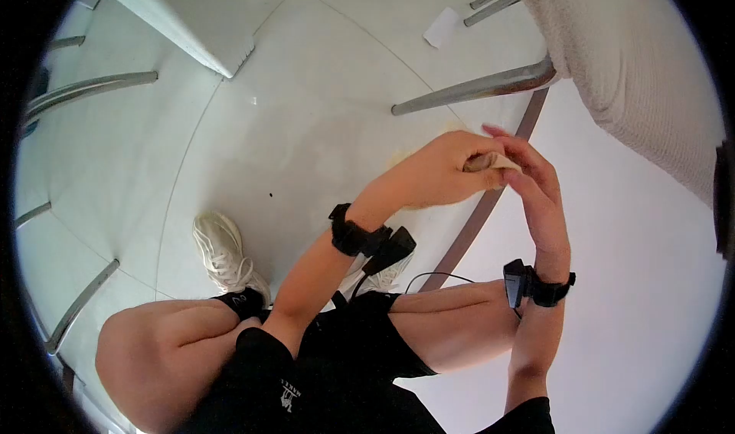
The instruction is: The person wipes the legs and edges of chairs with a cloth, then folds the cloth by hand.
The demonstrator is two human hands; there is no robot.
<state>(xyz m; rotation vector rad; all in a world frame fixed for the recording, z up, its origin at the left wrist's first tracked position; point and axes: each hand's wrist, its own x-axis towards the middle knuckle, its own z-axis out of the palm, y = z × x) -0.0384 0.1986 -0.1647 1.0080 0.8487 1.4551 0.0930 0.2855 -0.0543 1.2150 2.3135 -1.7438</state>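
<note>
My left hand (440, 170) reaches across the middle of the view with its fingers closed and curled toward my right hand. Between the two hands is a small, pale beige, folded-looking piece (501, 161); its kind I cannot make out. My right hand (537, 175) bends in from the right, its thumb and fingers closing on the same piece. The fingers of both hands nearly meet around it and hide much of it. A black strapped device (360, 235) is on my left wrist, and another black device (528, 282) is on the right.
A metal chair leg (475, 89) and a pale cloth-covered seat (628, 66) stand just beyond my hands. A white piece of paper (442, 28) lies on the tiled floor (306, 104). A white cabinet corner (191, 20) and metal legs (96, 89) are at left. A white shoe (220, 254) stands below.
</note>
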